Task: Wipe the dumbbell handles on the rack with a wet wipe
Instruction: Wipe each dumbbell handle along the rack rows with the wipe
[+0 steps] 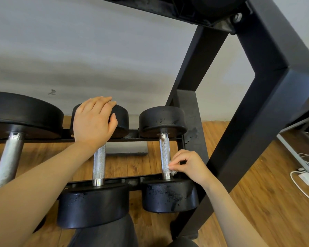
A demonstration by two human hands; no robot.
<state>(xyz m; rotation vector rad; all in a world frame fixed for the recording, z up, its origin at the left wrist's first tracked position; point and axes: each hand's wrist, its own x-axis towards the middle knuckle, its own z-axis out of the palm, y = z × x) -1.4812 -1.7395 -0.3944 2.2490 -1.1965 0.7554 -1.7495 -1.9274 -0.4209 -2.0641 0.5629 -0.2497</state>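
Pinching a white wet wipe (172, 168) against the right dumbbell handle (165, 155), right hand (189, 164) curled; left hand (93, 122) rests flat, fingers relaxed, on the middle dumbbell's head (120, 120)

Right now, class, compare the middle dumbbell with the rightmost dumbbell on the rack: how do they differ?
The middle dumbbell has larger heads than the rightmost dumbbell. The left hand rests on the middle one's far head; the right hand presses a wet wipe against the rightmost one's handle. The rightmost handle shows rust-coloured specks near its far end; the middle one looks cleaner. Both have black heads and knurled metal handles.
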